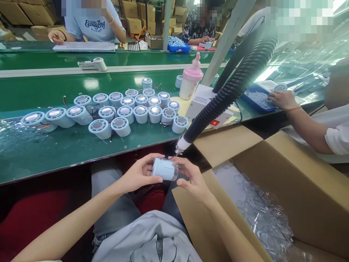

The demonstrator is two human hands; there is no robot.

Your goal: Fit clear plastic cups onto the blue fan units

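Observation:
Over my lap, a light-blue cylindrical housing [164, 169] lies on its side, with a clear plastic cover [174, 171] around its right end. My left hand [143, 173] grips the left end, thumb below and fingers behind. At the covered end, the fingers of my right hand [191, 178] curl against the rim, the thumb a little lower. Thin dark wires show at the top, by the right fingertips. Just above hangs the metal tip of a white nozzle [183, 145] on a black corrugated hose [218, 105]; whether it touches the housing I cannot tell.
Several similar blue housings [141, 114] with wires stand on the green bench [68, 149]. A pink-topped bottle [189, 82] stands beside a white machine box [200, 100]. At right, an open carton [297, 178] holds clear plastic parts [261, 214]. A co-worker's hand [283, 100] reaches to a blue tray [259, 98].

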